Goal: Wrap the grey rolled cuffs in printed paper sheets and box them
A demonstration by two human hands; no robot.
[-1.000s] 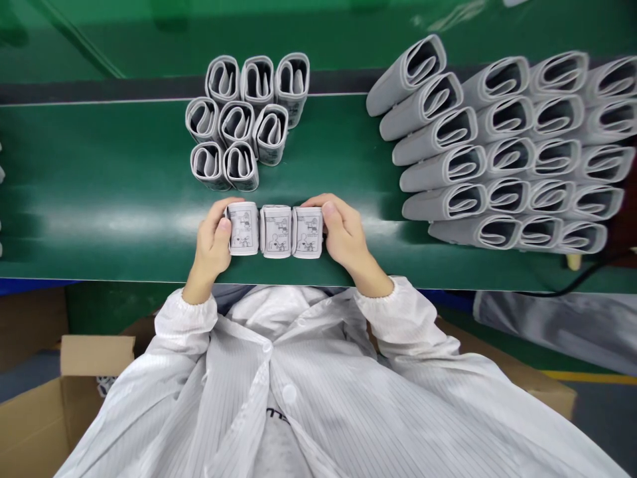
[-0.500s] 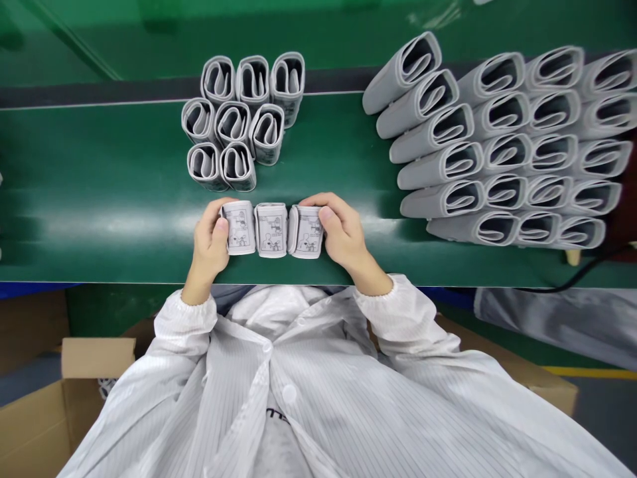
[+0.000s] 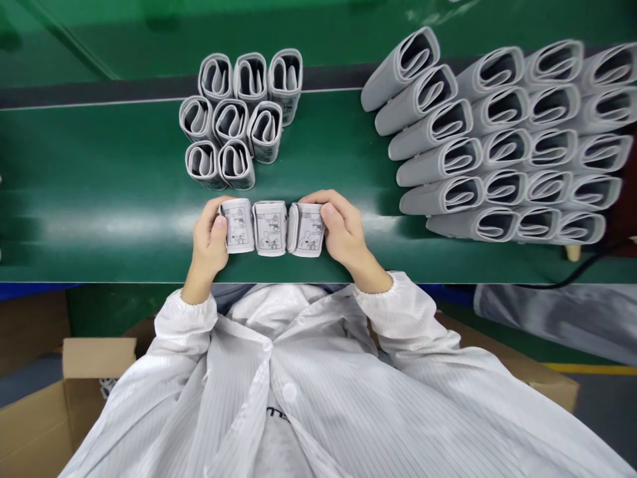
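Note:
Three rolled grey blood pressure cuffs stand in a row near the table's front edge, their printed drawings facing me. My left hand [image 3: 210,234] is closed on the left cuff [image 3: 239,227], thumb on its side. The right cuff [image 3: 309,230] is gripped by my right hand [image 3: 343,229], with the thumb on its printed face and the fingers behind. Between these two sits the middle cuff [image 3: 270,229], touched by neither hand; narrow gaps show beside it.
Beyond my hands stands a cluster of several rolled cuffs [image 3: 231,121], open ends up. At right, many plain grey rolled cuffs [image 3: 438,159] are stacked in rows on the green table [image 3: 99,172]. An open cardboard box [image 3: 98,358] lies below left, and a black cable [image 3: 572,275] hangs at right.
Almost nothing differs. The gap between the middle and right cuffs looks slightly wider, and the whole view has shifted a little.

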